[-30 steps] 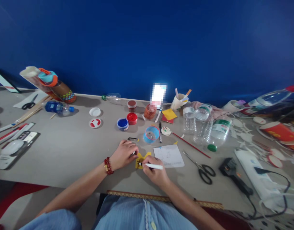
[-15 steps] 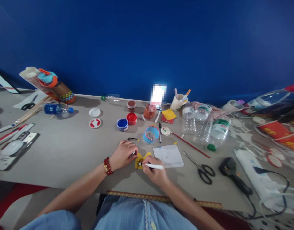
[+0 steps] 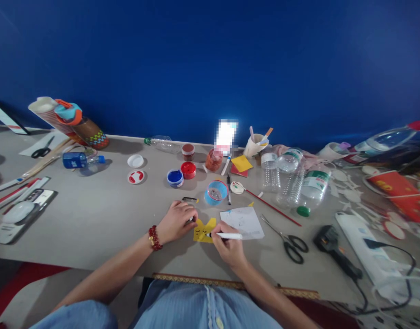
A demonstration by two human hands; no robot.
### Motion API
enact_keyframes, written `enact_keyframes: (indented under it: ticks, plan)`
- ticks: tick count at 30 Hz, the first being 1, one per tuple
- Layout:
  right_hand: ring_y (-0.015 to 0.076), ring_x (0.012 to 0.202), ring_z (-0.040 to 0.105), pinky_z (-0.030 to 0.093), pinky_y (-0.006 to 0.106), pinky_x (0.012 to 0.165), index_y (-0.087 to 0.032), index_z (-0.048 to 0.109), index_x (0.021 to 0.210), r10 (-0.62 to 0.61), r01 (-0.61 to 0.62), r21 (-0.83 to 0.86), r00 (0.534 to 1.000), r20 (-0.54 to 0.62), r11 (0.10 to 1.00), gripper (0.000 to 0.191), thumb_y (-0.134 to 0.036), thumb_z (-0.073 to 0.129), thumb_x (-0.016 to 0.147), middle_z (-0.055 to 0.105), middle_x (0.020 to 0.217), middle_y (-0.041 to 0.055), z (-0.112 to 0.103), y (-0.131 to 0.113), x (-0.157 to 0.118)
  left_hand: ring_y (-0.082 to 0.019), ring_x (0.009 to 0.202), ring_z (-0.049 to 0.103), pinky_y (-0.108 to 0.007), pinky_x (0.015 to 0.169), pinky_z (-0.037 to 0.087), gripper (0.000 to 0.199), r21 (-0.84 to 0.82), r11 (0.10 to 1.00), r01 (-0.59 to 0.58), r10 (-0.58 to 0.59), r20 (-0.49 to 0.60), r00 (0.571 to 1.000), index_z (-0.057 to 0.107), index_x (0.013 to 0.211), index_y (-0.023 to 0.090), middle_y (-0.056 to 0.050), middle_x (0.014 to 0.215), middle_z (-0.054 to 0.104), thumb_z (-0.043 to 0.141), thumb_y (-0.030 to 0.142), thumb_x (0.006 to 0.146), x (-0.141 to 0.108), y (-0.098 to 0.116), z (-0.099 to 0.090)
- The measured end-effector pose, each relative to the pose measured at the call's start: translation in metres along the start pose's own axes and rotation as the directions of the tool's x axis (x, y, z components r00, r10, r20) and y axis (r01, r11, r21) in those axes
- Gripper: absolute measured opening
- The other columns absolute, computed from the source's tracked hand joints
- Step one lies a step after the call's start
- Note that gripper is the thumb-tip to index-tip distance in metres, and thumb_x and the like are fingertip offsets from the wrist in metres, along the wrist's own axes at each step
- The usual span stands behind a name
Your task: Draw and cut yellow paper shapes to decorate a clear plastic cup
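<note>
My right hand [image 3: 229, 246] is closed round a white marker [image 3: 230, 236], its dark tip at a yellow paper cutout [image 3: 203, 236] with two pointed corners and small black marks. My left hand [image 3: 178, 222], with a red bead bracelet, rests at the cutout's upper left. Its fingers are curled over a small white-ended thing, mostly hidden. A white sheet [image 3: 253, 221] with a faint drawing lies just beyond my right hand, which overlaps its edge.
Beyond my hands stand a blue cup [image 3: 216, 193], blue paint [image 3: 175, 177] and red paint [image 3: 188, 170]. Scissors [image 3: 292, 246], a brush [image 3: 273, 207] and a power strip [image 3: 364, 251] lie to the right, below plastic bottles [image 3: 312, 187].
My right hand has shifted slightly right with the marker, uncovering more of the yellow cutout and its black marks. My left hand has stayed in place.
</note>
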State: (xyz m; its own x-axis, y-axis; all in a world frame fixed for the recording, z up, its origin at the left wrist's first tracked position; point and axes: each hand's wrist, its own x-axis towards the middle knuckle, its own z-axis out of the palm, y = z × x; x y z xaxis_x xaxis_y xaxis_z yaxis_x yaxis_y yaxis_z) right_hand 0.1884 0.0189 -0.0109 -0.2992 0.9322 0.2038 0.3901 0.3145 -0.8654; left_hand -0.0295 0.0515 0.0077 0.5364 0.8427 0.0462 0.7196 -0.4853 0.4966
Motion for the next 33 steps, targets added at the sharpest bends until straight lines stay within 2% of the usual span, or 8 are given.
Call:
enact_keyframes:
  ticks: [33]
  plan:
    - [0.0118,0.052,0.046,0.031,0.023,0.052,-0.021,0.050,0.064,0.007,-0.005,-0.068,1.000,0.020,0.998,0.018,-0.016,0.047,0.081,0.049,0.056,-0.0040,0.0029,0.0038,0.0004,-0.020,0.086,0.057,-0.036,0.083,0.032,0.010,-0.012,1.000,-0.006,0.005,-0.007,1.000,0.058,0.084,0.022,0.000,0.084,0.067,0.060,0.030,0.088,-0.0003,0.0006,-0.0015]
